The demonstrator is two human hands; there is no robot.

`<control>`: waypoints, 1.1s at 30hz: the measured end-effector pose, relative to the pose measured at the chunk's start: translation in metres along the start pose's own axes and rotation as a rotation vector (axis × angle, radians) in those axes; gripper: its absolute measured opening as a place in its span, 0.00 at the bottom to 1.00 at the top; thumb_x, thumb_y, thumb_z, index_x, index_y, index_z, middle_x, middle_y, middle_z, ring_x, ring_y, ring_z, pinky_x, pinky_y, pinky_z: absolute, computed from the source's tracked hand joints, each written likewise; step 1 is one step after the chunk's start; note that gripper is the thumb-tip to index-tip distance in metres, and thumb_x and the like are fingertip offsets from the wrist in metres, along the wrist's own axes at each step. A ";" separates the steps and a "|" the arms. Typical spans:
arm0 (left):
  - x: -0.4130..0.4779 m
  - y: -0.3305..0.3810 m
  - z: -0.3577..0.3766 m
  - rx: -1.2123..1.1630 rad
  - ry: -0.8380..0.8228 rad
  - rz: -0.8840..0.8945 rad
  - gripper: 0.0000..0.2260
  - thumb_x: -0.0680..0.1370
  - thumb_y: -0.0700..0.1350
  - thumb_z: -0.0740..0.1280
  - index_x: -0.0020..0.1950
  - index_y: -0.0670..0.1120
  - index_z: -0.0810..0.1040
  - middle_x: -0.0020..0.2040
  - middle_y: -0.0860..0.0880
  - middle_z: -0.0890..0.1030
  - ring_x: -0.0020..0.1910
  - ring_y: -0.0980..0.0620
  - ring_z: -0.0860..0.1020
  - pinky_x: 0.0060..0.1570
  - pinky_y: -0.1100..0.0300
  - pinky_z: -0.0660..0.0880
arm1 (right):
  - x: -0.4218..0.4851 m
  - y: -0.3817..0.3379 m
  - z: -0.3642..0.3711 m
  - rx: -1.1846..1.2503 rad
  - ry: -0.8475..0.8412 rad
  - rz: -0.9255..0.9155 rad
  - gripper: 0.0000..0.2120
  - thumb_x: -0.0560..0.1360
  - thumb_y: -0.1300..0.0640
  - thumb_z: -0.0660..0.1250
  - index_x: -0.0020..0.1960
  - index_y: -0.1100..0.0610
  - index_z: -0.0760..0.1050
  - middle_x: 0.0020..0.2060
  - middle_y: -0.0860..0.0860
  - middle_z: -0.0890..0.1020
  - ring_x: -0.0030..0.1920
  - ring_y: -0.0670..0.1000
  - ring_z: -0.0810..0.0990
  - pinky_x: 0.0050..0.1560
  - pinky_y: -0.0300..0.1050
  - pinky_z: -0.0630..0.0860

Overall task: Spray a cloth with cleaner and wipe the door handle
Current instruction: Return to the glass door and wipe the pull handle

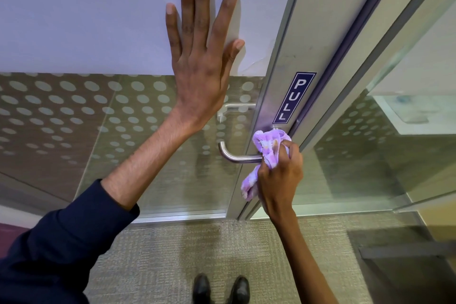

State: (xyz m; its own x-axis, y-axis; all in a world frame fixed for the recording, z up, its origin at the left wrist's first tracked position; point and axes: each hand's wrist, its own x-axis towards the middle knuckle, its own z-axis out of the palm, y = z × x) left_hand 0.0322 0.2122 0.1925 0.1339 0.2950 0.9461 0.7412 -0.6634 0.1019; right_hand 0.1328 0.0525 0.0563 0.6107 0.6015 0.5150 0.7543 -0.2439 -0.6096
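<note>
A brushed-metal lever door handle (234,155) sticks out leftward from the aluminium door frame (283,57). My right hand (278,173) is shut on a bunched purple cloth (269,148), and the cloth presses on the handle's base where it meets the frame. The cloth's tail hangs below my fist. My left hand (199,52) lies flat with fingers spread against the frosted glass door panel (86,20), above and left of the handle. No spray bottle is in view.
A blue PULL sticker (293,97) sits on the frame just above the handle. A second handle (234,108) shows through the dotted glass. A fixed glass panel (394,131) stands to the right. Carpet (185,254) and my black shoes (222,289) are below.
</note>
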 end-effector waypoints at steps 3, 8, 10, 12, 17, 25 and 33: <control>0.001 0.001 -0.001 -0.007 0.005 0.016 0.25 0.81 0.53 0.55 0.76 0.44 0.62 0.74 0.32 0.63 0.75 0.35 0.55 0.77 0.54 0.35 | -0.012 -0.007 0.002 0.021 0.037 -0.041 0.20 0.62 0.64 0.61 0.54 0.57 0.69 0.46 0.64 0.79 0.40 0.62 0.75 0.39 0.49 0.70; 0.001 0.002 -0.002 -0.012 0.003 0.021 0.25 0.80 0.52 0.56 0.75 0.43 0.63 0.72 0.28 0.67 0.75 0.35 0.56 0.77 0.54 0.35 | -0.034 -0.027 0.011 0.055 0.061 -0.067 0.21 0.63 0.65 0.65 0.55 0.57 0.71 0.50 0.63 0.80 0.46 0.58 0.74 0.43 0.47 0.69; 0.002 0.003 -0.003 -0.018 -0.001 0.028 0.25 0.80 0.52 0.55 0.74 0.42 0.64 0.72 0.27 0.68 0.73 0.34 0.57 0.77 0.54 0.35 | -0.045 -0.044 0.020 0.060 -0.005 -0.101 0.22 0.60 0.69 0.71 0.53 0.60 0.74 0.49 0.62 0.80 0.47 0.57 0.72 0.45 0.47 0.69; 0.002 0.002 -0.006 -0.030 -0.006 0.039 0.25 0.80 0.53 0.55 0.74 0.41 0.65 0.72 0.28 0.68 0.73 0.34 0.57 0.77 0.54 0.36 | -0.052 -0.059 0.027 0.050 -0.078 -0.091 0.21 0.60 0.67 0.73 0.52 0.61 0.79 0.49 0.60 0.80 0.45 0.57 0.74 0.44 0.46 0.70; 0.003 0.002 -0.008 -0.036 -0.026 0.013 0.26 0.81 0.55 0.50 0.75 0.44 0.62 0.73 0.29 0.67 0.79 0.49 0.36 0.77 0.53 0.36 | -0.062 -0.083 0.040 0.087 -0.305 -0.116 0.20 0.62 0.64 0.67 0.53 0.61 0.80 0.53 0.57 0.80 0.49 0.57 0.76 0.49 0.47 0.74; -0.007 -0.011 -0.009 -0.068 -0.066 0.058 0.24 0.83 0.53 0.47 0.78 0.45 0.61 0.76 0.34 0.61 0.77 0.57 0.33 0.78 0.52 0.36 | -0.087 -0.089 0.022 0.333 -0.463 -0.056 0.19 0.65 0.57 0.58 0.53 0.59 0.78 0.51 0.51 0.78 0.49 0.53 0.79 0.48 0.44 0.75; -0.007 -0.011 -0.007 -0.092 -0.050 0.057 0.24 0.84 0.53 0.45 0.78 0.46 0.60 0.77 0.37 0.56 0.78 0.56 0.34 0.78 0.53 0.35 | -0.008 -0.031 -0.046 -0.040 0.058 -0.051 0.07 0.72 0.60 0.68 0.48 0.53 0.74 0.46 0.57 0.79 0.41 0.56 0.77 0.38 0.40 0.67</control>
State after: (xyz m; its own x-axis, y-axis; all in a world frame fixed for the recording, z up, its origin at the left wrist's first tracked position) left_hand 0.0186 0.2121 0.1872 0.2081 0.2877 0.9348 0.6683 -0.7397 0.0789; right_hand 0.1157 0.0198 0.0984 0.5833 0.5690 0.5796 0.7931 -0.2450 -0.5577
